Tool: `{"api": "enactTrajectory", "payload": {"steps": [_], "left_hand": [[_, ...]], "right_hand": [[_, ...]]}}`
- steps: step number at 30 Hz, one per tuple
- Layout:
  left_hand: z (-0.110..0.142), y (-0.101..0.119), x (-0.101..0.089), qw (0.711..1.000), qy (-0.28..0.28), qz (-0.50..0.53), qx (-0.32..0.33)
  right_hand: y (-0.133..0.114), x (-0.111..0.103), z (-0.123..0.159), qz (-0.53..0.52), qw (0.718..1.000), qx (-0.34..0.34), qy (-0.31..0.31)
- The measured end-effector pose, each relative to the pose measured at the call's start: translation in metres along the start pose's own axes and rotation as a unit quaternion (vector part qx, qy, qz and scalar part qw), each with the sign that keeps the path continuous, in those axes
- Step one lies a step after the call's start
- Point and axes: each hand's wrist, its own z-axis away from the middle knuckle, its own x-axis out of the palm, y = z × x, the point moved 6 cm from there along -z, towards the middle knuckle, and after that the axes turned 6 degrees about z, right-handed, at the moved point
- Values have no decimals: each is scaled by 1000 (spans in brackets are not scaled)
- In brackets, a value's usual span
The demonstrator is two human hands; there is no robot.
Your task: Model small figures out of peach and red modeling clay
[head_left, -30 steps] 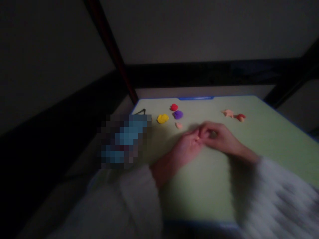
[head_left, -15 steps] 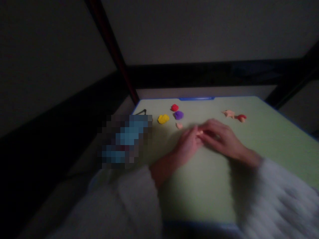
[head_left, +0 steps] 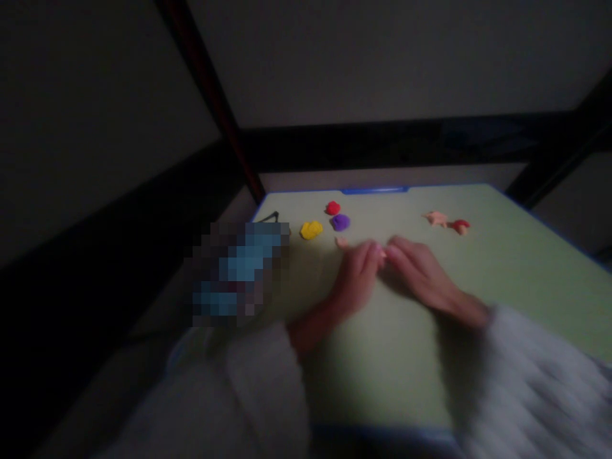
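Over the middle of the pale green table (head_left: 382,376), my left hand (head_left: 356,274) and my right hand (head_left: 418,271) meet at the fingertips. Pinched between them is a small bit of peach modelling clay (head_left: 383,254), mostly covered by the fingers. Just beyond my left hand lies a small peach clay piece (head_left: 342,242). Behind it are a purple clay lump (head_left: 341,222), a yellow clay lump (head_left: 312,230) and a red clay lump (head_left: 333,208). Farther right, a peach clay figure with thin limbs (head_left: 437,218) sits beside a red-capped, mushroom-like clay piece (head_left: 461,226).
A blurred-out bluish object (head_left: 248,258) lies at the table's left side, with a thin dark looped piece (head_left: 270,218) behind it. Blue edging (head_left: 375,190) runs along the table's far side. A dark-banded wall (head_left: 382,143) stands behind.
My right hand's fingers have straightened and drawn closer together. My left hand has turned slightly, its fingertips now pinching the peach clay against the right. The clay pieces on the table stay put.
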Motion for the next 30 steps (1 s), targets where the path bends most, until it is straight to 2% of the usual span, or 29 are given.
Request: {"api": "enactTrajectory", "payload": {"steps": [2,8,14,17,22,30], "left_hand": [[0,-1,0,1000,5,-1,-10],[-2,-2,-1,1000,8,16,-9],[-1,-5,2,998,-15,65,-2],[-1,-4,0,999,-12,34,-2],[-5,-1,-6,1000,25,-13,-10],[-4,-6,-2,999,-1,-11,-36]], "right_hand": [[-1,3,0,-25,1000,7,-2],[9,0,0,-54,997,34,41],[6,-2,-2,-121,992,15,19],[0,-2,-2,-90,996,3,5],[-4,-2,-1,-19,1000,-24,-4],[-8,-3,0,25,998,-62,-14]]}}
